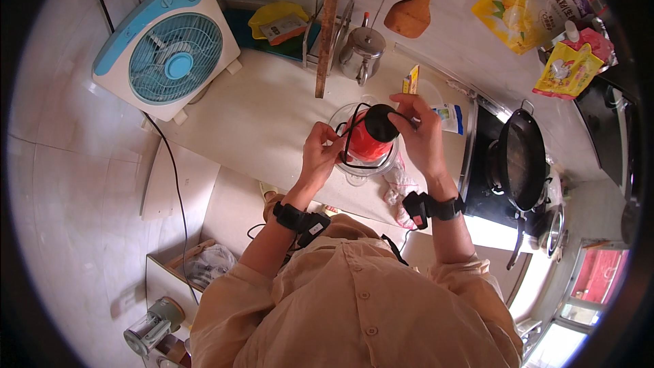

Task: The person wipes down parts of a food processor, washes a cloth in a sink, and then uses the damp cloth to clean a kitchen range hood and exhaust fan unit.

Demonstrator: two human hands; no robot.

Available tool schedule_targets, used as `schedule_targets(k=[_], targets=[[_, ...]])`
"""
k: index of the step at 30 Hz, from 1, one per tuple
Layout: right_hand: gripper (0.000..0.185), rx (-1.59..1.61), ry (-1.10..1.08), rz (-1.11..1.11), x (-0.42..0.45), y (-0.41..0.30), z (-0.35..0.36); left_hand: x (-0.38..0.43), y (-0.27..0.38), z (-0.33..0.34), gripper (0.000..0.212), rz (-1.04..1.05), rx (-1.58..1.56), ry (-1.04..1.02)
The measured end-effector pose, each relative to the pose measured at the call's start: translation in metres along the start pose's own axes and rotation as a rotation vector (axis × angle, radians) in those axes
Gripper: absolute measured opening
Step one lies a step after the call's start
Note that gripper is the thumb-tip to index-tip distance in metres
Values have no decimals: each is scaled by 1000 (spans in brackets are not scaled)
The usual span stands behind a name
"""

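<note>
A red appliance body with a black top (379,130), which looks like the motor unit of a food chopper, sits on a clear bowl (356,169) near the counter's front edge. Its black power cord (364,167) loops around the red body. At the left side of the loop, my left hand (321,156) pinches the cord between thumb and fingers. My right hand (423,133) is at the black top, its fingertips on another stretch of the cord. A crumpled white and pink cloth (399,189) lies beside the bowl, below my right hand.
A blue and white box fan (173,59) stands at the left. Behind the bowl are a metal pot (364,51), a hanging wooden spatula (409,16) and a wooden stick (327,36). To the right, a black wok (522,156) sits on the stove (475,174).
</note>
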State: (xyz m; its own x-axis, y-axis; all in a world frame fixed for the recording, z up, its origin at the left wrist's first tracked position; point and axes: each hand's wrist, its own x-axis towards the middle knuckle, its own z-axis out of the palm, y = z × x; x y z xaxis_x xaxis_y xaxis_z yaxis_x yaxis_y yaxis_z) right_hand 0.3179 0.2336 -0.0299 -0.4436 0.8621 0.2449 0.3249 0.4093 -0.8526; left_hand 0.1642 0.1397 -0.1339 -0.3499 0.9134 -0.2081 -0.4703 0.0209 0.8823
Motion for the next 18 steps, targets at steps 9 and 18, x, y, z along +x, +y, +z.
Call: schedule_targets(k=[9,18], targets=[[9,-99,-21,-23,43,39,4,8,-14,-10,12,51,103,-76],[10,213,47,313,29,94,20,4,-15,-15,30,93,317,-22]])
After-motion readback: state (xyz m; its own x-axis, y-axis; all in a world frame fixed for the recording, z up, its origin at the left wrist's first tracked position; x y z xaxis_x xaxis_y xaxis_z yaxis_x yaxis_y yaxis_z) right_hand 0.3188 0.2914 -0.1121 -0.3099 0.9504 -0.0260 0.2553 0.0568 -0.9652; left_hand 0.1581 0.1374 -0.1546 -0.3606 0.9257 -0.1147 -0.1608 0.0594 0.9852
